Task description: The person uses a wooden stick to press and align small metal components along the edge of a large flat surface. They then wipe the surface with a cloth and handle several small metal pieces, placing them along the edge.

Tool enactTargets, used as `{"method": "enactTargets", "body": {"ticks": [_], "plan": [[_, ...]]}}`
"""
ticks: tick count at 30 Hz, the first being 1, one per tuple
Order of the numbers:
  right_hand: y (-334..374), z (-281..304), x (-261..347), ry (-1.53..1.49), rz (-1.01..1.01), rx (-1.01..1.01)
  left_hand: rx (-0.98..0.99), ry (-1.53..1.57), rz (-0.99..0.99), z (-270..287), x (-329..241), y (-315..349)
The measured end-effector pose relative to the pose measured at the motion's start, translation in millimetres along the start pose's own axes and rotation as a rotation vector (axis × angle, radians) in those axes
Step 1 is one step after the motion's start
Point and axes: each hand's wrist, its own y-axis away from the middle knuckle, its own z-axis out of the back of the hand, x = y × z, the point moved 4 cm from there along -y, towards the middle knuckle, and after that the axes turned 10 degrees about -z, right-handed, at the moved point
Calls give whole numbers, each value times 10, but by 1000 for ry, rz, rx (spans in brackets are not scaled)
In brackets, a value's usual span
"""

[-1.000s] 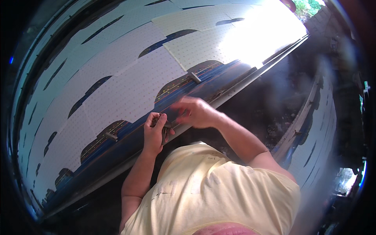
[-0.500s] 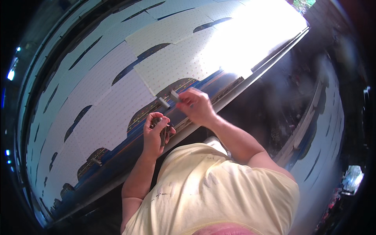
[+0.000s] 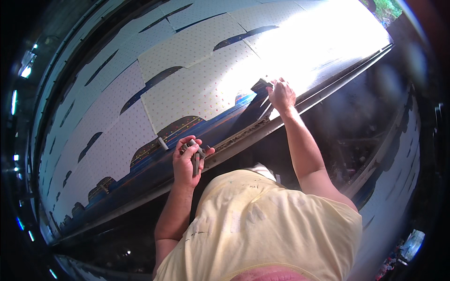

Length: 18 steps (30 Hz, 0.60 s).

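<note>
My left hand is closed around several small grey metal pieces and hangs over the near edge of a long blue table. Stretched out to the far right, my right hand pinches a small dark block at the edge of the glare. The block is at or just above the table's near strip, and I cannot tell whether it touches. White cut fabric pieces with tiny coloured dots cover the table. A short grey cylinder lies by a fabric edge, left of my left hand.
A pale rail runs along the table's near edge, close to my body. Bright glare washes out the table's far right end. Another fabric-covered table stands to the right, across a dark gap. Another small piece lies farther left.
My right hand has moved right and farther away along the table with the block at its fingertips. My left hand stays closed on its metal pieces. The view has shifted rightward.
</note>
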Motion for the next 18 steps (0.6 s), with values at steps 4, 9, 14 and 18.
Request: {"method": "enactTargets", "body": {"ticks": [4, 9, 14, 18], "plan": [[445, 176, 234, -212, 213, -116, 66, -80, -26, -90, 0, -56], [1388, 413, 784, -905, 465, 673, 175, -138, -88, -410, 266, -272], [1513, 478, 674, -886, 312, 600, 215, -208, -141, -797, 526, -373], [1377, 468, 379, -1246, -57, 712, 237, -317, -137, -1034, 598, -388]]}}
